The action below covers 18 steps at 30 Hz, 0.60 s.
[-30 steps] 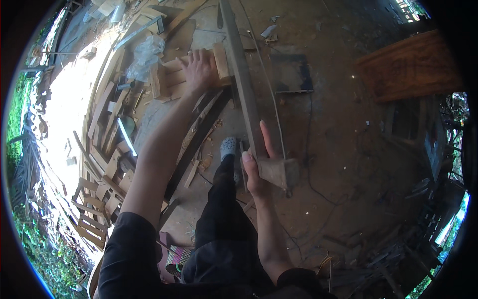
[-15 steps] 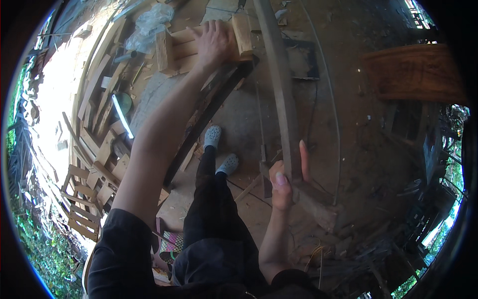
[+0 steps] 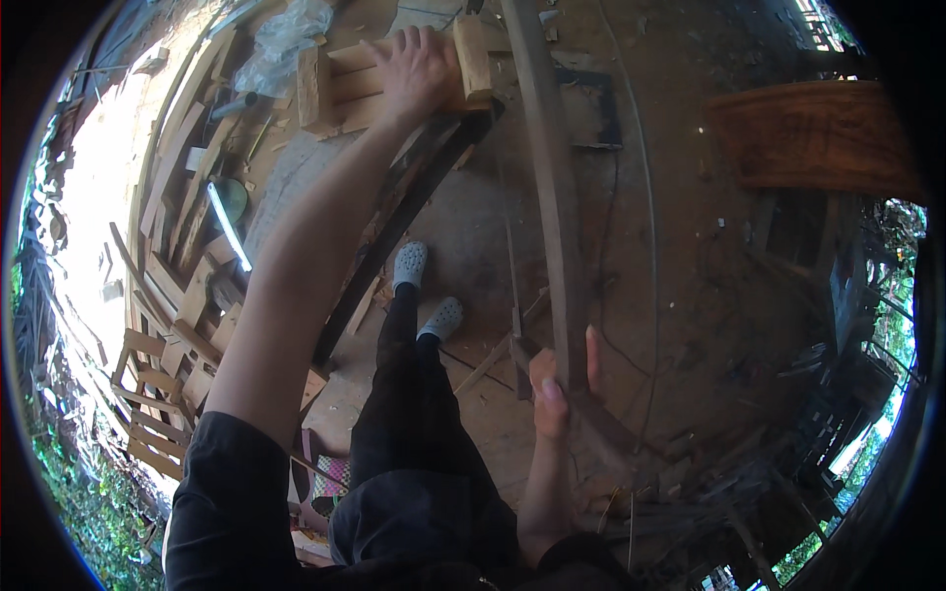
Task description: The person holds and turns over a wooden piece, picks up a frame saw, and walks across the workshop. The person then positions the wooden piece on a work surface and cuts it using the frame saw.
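My left hand [image 3: 419, 71] lies with fingers spread on a small wooden piece [image 3: 357, 87] of parallel slats between two end blocks. That piece rests across the far end of a dark beam [image 3: 414, 231]. On the right, my right hand [image 3: 554, 392] is closed round the near end of a wooden frame saw [image 3: 554, 197], its index finger stretched along the frame. The saw's long bar runs away from me past the right side of the slatted piece. Its thin blade [image 3: 509, 236] shows left of the bar; where it meets the wood is hard to make out.
Offcuts and boards [image 3: 182, 227] are heaped on the left, with a clear plastic bag [image 3: 281, 44] beyond. A thick reddish-brown slab [image 3: 818, 138] stands at the right. A cable [image 3: 645, 197] crosses the floor. My feet in pale clogs [image 3: 410, 264] stand beside the dark beam.
My right hand and the frame saw have come slightly nearer to me. My left hand stays on the slatted piece. The whole view has shifted a little.
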{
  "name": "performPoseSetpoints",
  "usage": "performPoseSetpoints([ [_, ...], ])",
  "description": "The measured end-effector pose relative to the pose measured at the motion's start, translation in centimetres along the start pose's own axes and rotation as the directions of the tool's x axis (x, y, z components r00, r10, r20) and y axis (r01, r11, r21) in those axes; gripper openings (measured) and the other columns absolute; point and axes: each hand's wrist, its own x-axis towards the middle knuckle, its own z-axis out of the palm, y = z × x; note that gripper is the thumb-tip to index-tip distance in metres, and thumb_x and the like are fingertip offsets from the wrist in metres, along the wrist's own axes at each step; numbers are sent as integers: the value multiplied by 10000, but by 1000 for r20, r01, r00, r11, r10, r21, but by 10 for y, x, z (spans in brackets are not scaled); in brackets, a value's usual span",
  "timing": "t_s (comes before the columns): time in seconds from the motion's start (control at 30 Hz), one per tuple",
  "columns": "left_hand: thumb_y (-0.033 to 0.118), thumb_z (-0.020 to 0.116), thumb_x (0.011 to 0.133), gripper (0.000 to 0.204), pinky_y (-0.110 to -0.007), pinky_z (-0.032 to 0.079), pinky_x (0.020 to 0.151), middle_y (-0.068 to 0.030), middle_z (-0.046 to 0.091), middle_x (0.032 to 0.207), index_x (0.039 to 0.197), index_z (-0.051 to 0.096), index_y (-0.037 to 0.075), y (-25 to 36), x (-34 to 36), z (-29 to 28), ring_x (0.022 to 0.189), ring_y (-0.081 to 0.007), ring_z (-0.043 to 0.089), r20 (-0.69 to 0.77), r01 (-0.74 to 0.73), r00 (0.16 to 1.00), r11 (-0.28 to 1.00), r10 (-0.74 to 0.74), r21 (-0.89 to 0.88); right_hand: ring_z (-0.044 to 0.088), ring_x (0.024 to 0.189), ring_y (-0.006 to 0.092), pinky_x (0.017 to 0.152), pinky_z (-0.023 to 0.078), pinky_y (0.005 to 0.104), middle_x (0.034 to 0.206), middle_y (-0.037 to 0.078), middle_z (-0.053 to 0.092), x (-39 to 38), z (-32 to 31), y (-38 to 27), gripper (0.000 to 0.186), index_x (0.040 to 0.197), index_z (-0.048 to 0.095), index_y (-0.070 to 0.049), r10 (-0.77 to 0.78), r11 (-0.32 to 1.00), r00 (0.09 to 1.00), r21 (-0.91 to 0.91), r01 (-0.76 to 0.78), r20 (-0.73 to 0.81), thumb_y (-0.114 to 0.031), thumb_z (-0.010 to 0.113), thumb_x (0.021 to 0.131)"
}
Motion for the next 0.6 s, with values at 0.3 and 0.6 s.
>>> performPoseSetpoints([
  [0.3,403,506,999,485,-844,175,1083,-183,566,1353,1272,538,3,-4,4,0,1344,-359,501,34,-18,999,998,20,-56,464,576,112,564,426,283,657,0,484,31,10,-33,785,1520,395,75,25,972,998,234,-9,-66,-273,671,874],
  [0.6,393,502,998,461,-819,184,1099,-162,587,1290,1276,551,29,1,4,2,1328,-338,519,-11,-28,1000,999,28,-30,579,810,135,816,483,281,947,70,645,72,37,-4,743,1493,460,72,36,998,997,58,-40,62,-299,661,883],
])
